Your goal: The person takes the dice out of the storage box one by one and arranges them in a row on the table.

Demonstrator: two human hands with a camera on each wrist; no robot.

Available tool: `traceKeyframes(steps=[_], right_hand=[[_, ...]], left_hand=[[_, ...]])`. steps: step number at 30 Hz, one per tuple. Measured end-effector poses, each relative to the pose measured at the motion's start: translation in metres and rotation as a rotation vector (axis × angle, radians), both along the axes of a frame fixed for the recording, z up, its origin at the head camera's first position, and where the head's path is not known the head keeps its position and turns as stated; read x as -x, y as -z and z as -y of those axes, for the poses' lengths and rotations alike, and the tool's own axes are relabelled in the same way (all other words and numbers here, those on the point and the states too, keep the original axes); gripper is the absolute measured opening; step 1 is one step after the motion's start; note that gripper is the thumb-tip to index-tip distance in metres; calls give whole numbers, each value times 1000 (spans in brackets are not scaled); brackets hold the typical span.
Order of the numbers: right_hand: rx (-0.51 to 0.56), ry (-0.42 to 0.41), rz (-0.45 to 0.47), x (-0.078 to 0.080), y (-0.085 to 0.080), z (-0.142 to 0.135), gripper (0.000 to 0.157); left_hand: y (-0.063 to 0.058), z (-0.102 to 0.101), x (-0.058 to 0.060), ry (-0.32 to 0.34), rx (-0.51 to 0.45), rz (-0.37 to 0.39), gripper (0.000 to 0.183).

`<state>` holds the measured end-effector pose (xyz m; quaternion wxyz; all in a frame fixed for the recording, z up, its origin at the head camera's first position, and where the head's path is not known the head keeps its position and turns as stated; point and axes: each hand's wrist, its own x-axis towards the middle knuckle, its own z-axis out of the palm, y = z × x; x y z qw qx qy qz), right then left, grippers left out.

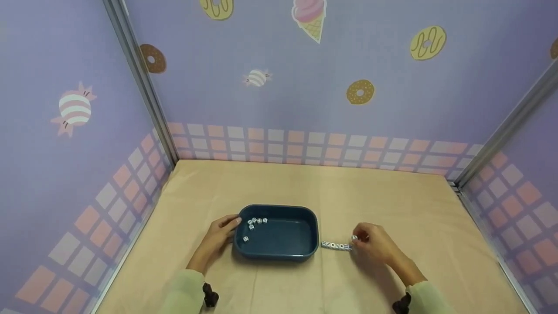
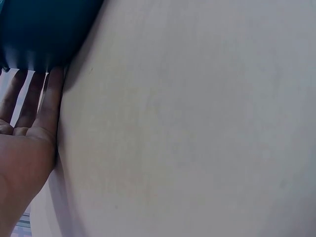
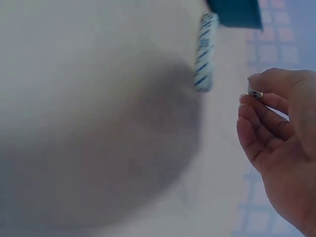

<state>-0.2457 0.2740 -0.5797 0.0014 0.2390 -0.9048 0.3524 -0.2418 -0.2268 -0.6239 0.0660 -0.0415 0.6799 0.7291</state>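
Note:
A dark blue rectangular tray (image 1: 279, 256) sits on the table with several white dice (image 1: 251, 226) inside, towards its left end. My left hand (image 1: 220, 235) is at the tray's left end, the thumb at the rim. In the left wrist view its straight fingers (image 2: 49, 106) reach the outer wall. To the right of the tray, several dice form a straight row (image 1: 335, 246) on the cloth. Above that row's right end, my right hand (image 1: 377, 244) pinches a single die (image 3: 255, 93) between thumb and fingertips, the other fingers bent below it.
A beige cloth (image 1: 283, 183) covers the table. Purple walls with printed sweets and pink-and-white squares (image 1: 296, 144) enclose the back and both sides. Metal posts (image 1: 148, 91) stand at the back corners.

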Motion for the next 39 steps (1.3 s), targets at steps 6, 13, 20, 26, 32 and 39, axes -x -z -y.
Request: traceKeyframes(steps=[6,13,20,26,32,39], right_hand=[[1,56,63,-7,19,-13,11],[-7,33,81,-9,24,-13,14],[-26,28,88,-9,24,-11,14],[-37,26,74,-9,27,-9,14],[-38,37,79,-10,28,-7,13],[-46,78,94,-12,31,-7,14]], left_hand=[[2,0,0,1,10,10,50],[1,0,1,-3,15,4,50],[-1,0,2,-15,35,5,49],[-2,0,2,-17,6,16,49],[0,2,1,8,-13,5,50],[3,3,2,18,-10,-3,51]])
